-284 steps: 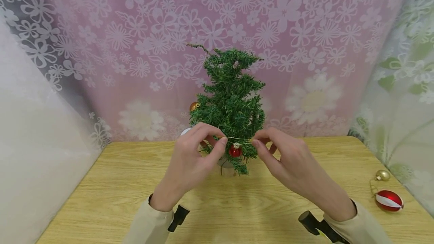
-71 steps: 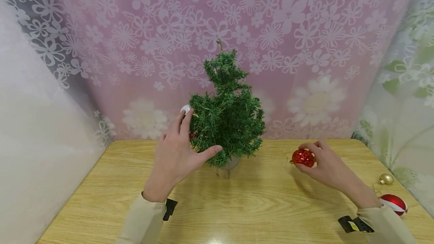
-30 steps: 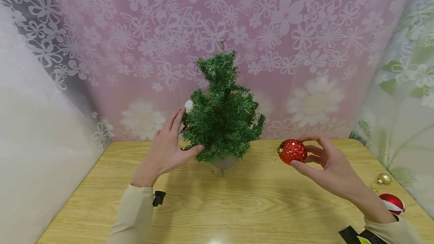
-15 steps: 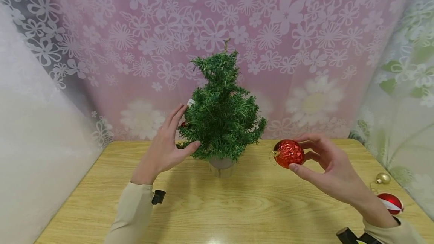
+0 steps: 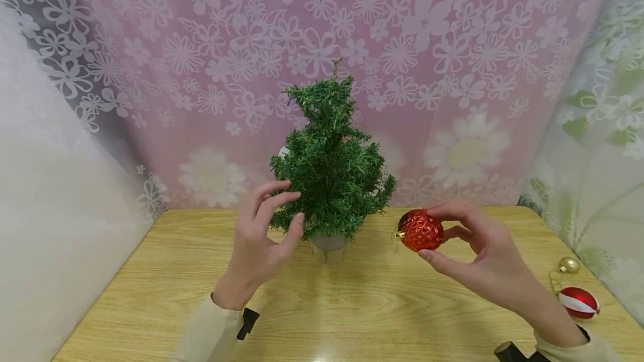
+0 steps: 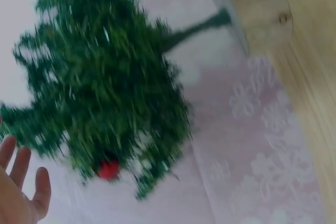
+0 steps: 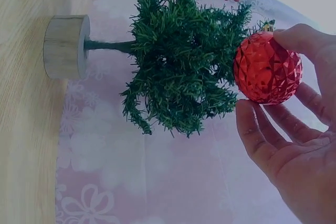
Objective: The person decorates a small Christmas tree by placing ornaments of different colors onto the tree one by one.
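A small green Christmas tree (image 5: 329, 166) stands upright on a round wooden base (image 5: 330, 251) in the middle. To its right, my right hand (image 5: 488, 261) pinches a faceted red bauble (image 5: 421, 230) between thumb and fingers. The bauble's gold cap and thin loop point left toward the tree; the right wrist view shows its textured surface (image 7: 268, 69). My left hand (image 5: 259, 239) hovers in front of the tree's lower left side, fingers bent loosely with nothing in them. A small red bauble (image 6: 108, 169) hangs among the branches in the left wrist view.
A white ornament (image 5: 283, 152) peeks out behind the tree's left edge. On the right of the wooden table (image 5: 382, 312) lie a small gold bauble (image 5: 569, 265) and a red-and-white bauble (image 5: 578, 302). A pink floral curtain (image 5: 226, 71) hangs behind.
Since the first frame the tree has been turned and the right hand has picked up the faceted red bauble. Lately it carries it left; the left hand has drawn back from the tree's side.
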{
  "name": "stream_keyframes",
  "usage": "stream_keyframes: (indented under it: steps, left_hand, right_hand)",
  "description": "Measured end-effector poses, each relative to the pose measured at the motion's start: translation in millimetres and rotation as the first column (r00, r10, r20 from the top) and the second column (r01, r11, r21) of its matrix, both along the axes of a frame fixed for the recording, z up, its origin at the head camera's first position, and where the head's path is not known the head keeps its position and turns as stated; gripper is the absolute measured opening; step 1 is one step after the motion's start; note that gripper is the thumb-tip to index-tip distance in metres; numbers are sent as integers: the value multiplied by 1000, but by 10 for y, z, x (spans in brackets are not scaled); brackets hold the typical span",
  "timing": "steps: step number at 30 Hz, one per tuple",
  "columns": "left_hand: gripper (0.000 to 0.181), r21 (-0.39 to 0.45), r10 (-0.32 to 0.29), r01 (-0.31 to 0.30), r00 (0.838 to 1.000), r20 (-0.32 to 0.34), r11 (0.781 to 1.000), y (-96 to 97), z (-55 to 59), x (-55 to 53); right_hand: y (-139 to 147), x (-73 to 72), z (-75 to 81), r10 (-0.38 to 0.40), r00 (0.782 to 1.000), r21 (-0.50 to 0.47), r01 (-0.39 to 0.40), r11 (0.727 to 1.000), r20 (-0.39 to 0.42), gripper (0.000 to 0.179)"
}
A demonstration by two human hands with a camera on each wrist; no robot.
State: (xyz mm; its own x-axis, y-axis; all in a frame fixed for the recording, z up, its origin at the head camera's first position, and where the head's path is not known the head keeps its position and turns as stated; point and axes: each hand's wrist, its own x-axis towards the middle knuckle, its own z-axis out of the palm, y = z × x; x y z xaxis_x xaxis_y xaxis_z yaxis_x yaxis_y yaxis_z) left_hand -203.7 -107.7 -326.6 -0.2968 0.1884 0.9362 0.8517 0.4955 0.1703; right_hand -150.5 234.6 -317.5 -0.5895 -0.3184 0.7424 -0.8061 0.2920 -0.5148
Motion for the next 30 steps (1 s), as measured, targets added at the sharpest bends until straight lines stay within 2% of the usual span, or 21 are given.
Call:
stream_keyframes:
  steps: [4,7,11,13,15,18,21,25,27,29,30]
  left_hand:
    - [25,-44,-37,35,998,-44,998,162,-24,151]
    - [21,-83,-66,63,997,-35,995,274,-60,246]
    - [15,-98,-126,130,991,42,987,396,-128,344]
    - [16,-79,-175,182,980,93,980,444,-151,376]
    - [22,-56,-227,238,962,148,970,484,-164,401]
    - [27,-29,-301,316,926,228,948,527,-168,430]
    - [26,-5,-353,375,876,329,927,552,-170,460]
    - [22,38,-397,431,791,465,902,570,-189,482]
    - [21,53,-413,452,752,514,890,578,-203,479]
    - [20,77,-430,473,706,563,878,586,-215,472]
    - [19,85,-435,480,689,579,873,589,-222,466]
  right_hand:
    - [-48,61,20,-71,997,72,72,995,-5,73]
    - [-78,98,31,-70,997,82,73,994,-31,74]
    - [-113,136,20,-35,994,79,43,996,-102,64]
    - [-131,151,13,-31,991,87,43,995,-127,54]
    - [-152,162,16,-32,988,95,47,994,-153,51]
    - [-181,178,21,-33,981,101,53,993,-191,52]
    - [-210,195,23,-22,975,100,45,994,-220,52]
    - [-237,214,24,-23,972,111,50,992,-235,51]
    - [-245,220,26,-28,972,122,58,991,-232,51]
    - [-254,222,28,-32,973,132,64,989,-228,51]
    - [-258,223,29,-36,973,137,68,988,-228,51]
